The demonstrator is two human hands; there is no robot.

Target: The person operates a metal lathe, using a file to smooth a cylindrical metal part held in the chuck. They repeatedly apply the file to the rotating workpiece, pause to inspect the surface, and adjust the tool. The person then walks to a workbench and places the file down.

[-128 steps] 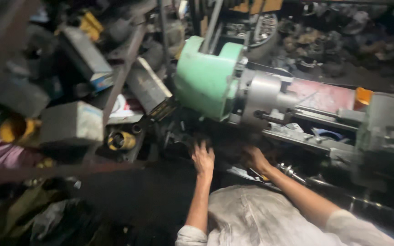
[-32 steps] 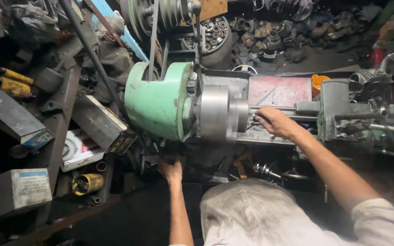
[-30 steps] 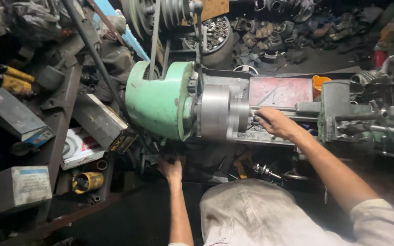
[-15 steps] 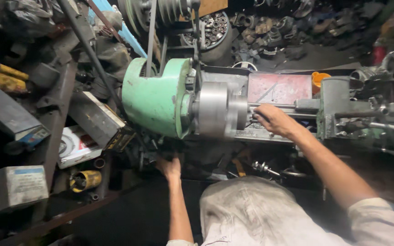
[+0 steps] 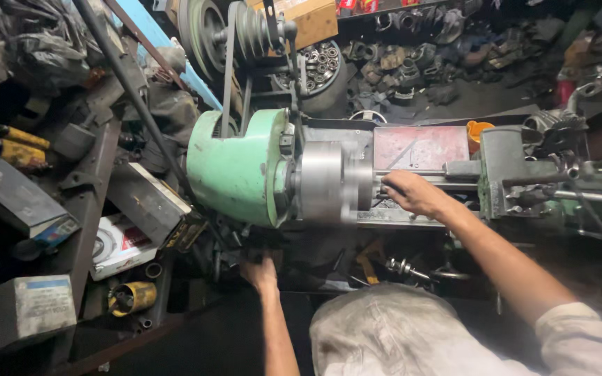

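A lathe with a green headstock (image 5: 235, 167) lies across the view. Its grey chuck (image 5: 325, 182) is blurred. My right hand (image 5: 416, 193) reaches in from the right, palm down, with its fingertips bent against the bed just right of the chuck; what they hold is hidden. My left hand (image 5: 263, 270) is stretched out below the headstock, fingers buried among dark parts there, so its grip cannot be made out. A grey-green carriage block (image 5: 517, 177) stands on the bed to the right of my right hand.
Stepped belt pulleys (image 5: 245, 31) and a belt rise behind the headstock. An orange cup (image 5: 476, 131) sits by the red bed cover (image 5: 419, 147). Shelves at left hold boxes (image 5: 33, 313), a yellow cylinder (image 5: 132, 298) and scrap. Metal parts pile at the back.
Four seconds ago both hands were low under the lathe; the right hand has since risen to the chuck. Over the last second both hands stay put and only the view shifts slightly.
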